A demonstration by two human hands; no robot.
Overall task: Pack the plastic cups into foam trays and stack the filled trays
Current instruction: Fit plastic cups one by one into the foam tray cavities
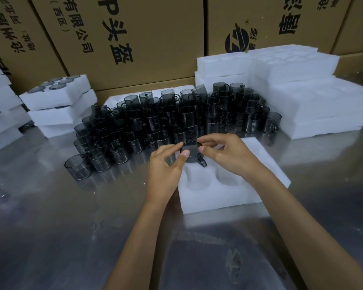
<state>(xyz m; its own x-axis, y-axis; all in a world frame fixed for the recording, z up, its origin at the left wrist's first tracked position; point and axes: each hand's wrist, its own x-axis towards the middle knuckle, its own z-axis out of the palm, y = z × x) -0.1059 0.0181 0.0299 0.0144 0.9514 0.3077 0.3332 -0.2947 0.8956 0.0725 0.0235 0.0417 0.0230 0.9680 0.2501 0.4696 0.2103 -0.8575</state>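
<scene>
A white foam tray (222, 195) with round pockets lies on the metal table in front of me. One dark smoky plastic cup (192, 152) with a handle sits upside down, partly sunk in a far pocket of the tray. My left hand (166, 166) pinches its left rim with thumb and fingers. My right hand (224, 151) pinches its right rim. Two near pockets of the tray show no cup. Behind the tray stands a large cluster of the same dark cups (176, 120).
Stacks of foam trays holding cups (59, 101) stand at the left. More foam trays (302, 88) are piled at the right, and others at the far left edge (0, 105). Cardboard boxes (134, 38) wall off the back. The metal table (61, 227) stretches toward me.
</scene>
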